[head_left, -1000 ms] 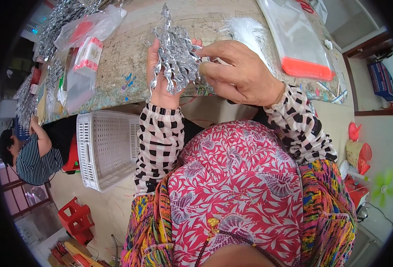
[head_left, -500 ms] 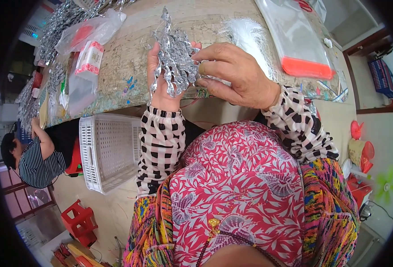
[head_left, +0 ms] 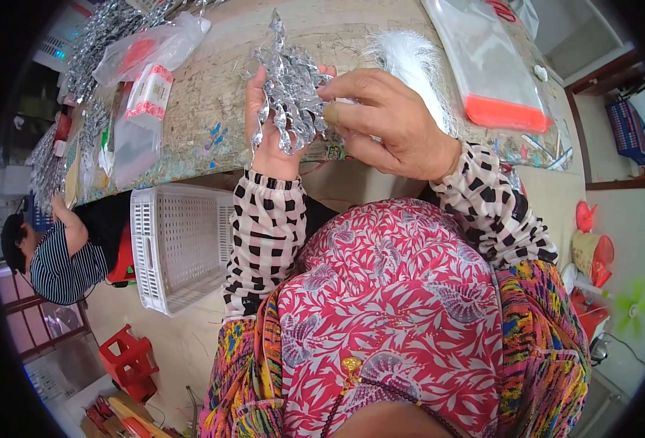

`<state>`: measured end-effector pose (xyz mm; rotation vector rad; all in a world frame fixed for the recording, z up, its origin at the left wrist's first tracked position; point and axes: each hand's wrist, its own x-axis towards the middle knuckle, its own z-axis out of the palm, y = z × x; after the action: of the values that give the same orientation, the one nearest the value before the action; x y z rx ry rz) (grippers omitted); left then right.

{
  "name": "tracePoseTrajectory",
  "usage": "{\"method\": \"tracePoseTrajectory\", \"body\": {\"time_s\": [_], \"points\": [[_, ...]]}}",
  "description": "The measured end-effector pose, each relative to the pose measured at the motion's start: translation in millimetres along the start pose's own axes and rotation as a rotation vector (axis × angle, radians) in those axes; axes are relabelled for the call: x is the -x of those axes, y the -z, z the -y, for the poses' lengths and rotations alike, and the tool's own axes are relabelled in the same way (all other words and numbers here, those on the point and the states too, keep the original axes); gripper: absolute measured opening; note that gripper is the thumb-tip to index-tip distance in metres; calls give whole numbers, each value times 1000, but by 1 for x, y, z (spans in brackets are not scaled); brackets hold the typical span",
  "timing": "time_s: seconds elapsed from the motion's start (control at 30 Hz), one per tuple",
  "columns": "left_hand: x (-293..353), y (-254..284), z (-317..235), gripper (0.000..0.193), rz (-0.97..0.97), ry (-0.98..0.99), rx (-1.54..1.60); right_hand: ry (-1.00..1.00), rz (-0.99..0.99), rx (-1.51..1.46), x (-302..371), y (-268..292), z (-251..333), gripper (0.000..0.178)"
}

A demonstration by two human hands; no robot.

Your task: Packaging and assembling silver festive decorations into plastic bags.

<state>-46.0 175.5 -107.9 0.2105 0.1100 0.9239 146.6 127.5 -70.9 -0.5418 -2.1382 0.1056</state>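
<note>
A bunch of shiny silver twisted foil strands (head_left: 291, 91) lies over the palm of my left hand (head_left: 273, 157); its thumb and fingertips show around the bunch's sides. One twisted strand points up at the far end, and others hang toward the wrist. My right hand (head_left: 392, 124) comes in from the right, its thumb and fingers bent together at the right edge of the foil. What its fingertips pinch is too small or hidden to make out. Beyond the right hand, a bundle of fine white strands (head_left: 410, 66) rests on the worn table (head_left: 213, 95).
Clear plastic bags with an orange-red edge (head_left: 505, 109) lie at the table's right. At left are a small white-and-red box (head_left: 149, 95), a plastic bag (head_left: 180, 44) and heaps of silver foil (head_left: 107, 44). A white crate (head_left: 184, 248), a red stool (head_left: 129, 358) and a co-worker (head_left: 67, 263) are below left.
The foil bunch has shifted slightly in my left hand. My right fingers have drawn a little closer together beside it; both hands stay in nearly the same place.
</note>
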Motion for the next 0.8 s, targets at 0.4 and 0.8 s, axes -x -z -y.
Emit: {"method": "tracePoseTrajectory", "body": {"time_s": [0.4,0.8], "points": [[7,-1,-3,49,-164,-111,-177,69,46,131,-7,-6,9,25],[2,12,-7,56,-31,-39,-54,15,-37,104,-4,-17,11,20]]}}
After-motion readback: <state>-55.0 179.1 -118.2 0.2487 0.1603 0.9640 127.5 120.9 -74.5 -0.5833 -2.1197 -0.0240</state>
